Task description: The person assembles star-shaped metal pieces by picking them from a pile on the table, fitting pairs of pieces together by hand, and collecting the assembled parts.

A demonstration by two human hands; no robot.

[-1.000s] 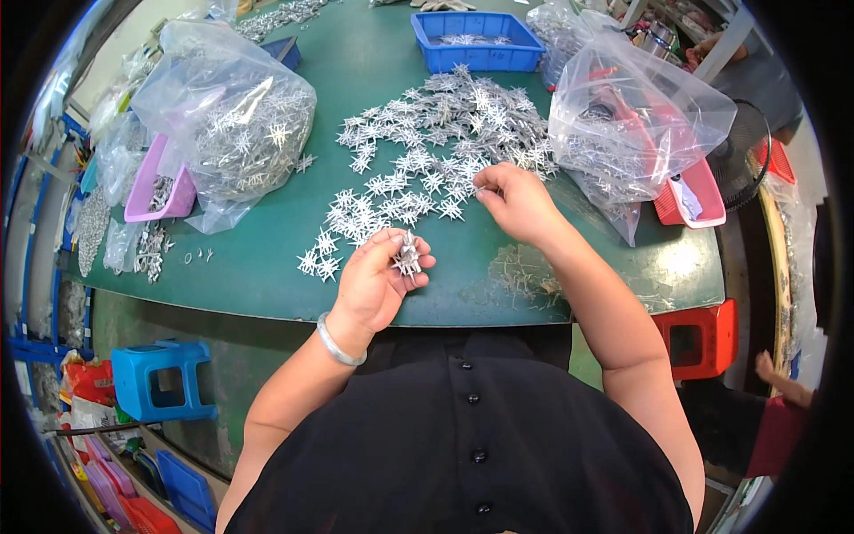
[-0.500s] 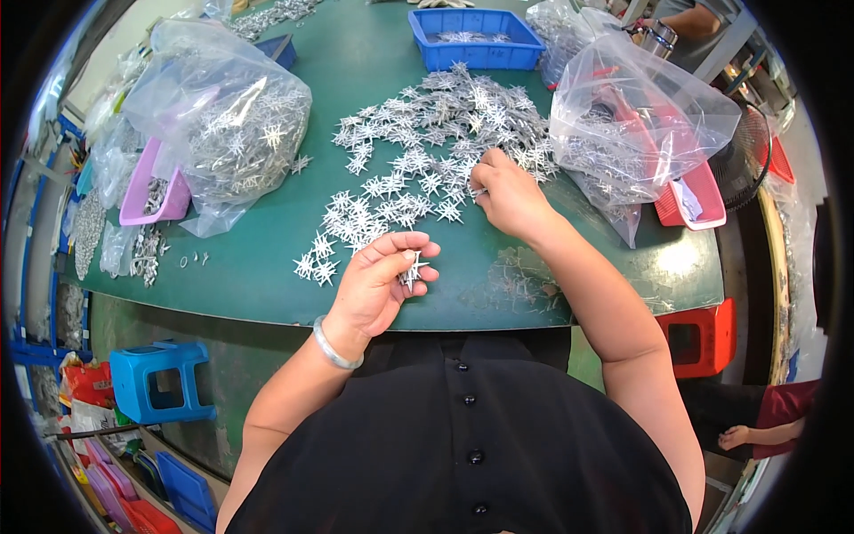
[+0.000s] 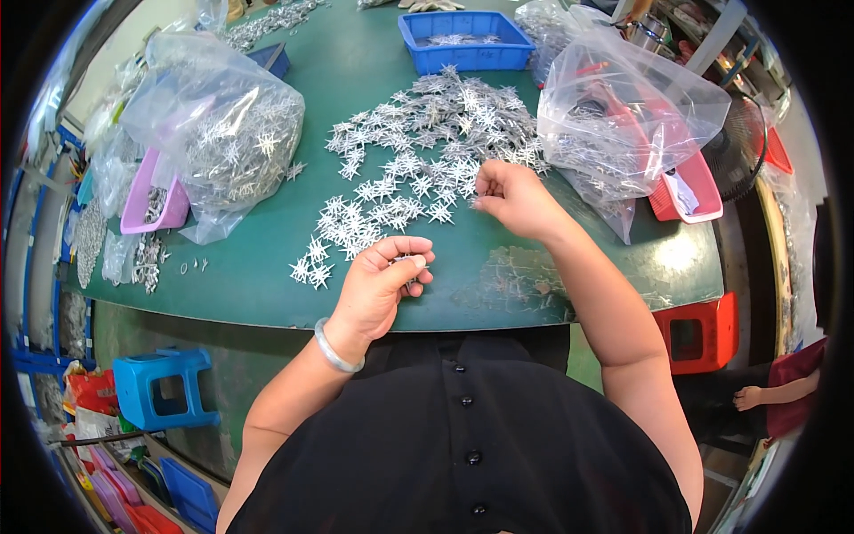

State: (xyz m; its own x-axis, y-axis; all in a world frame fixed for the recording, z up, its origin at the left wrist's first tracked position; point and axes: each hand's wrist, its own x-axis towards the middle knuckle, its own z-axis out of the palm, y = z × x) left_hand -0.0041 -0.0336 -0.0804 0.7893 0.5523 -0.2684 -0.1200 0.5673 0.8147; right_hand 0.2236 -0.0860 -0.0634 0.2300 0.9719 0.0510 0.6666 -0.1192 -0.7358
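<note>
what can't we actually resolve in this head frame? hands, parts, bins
- Left hand: curled fingers hide most of the small metal piece; head view, shape not readable.
- Right hand: whatever its fingertips pinch at the pile of star-shaped metal parts is hidden by the hand itself.
- Right clear bag: glare and creases blur the contents.
- Blue tray: contents too small.
- Pink tray: partly covered by the left clear bag.

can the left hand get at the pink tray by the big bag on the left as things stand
Probably not easily. The left hand is curled around small metal stars near the table edge, and the pink tray sits partly tucked under the bulging clear bag, which covers its near side.
</note>
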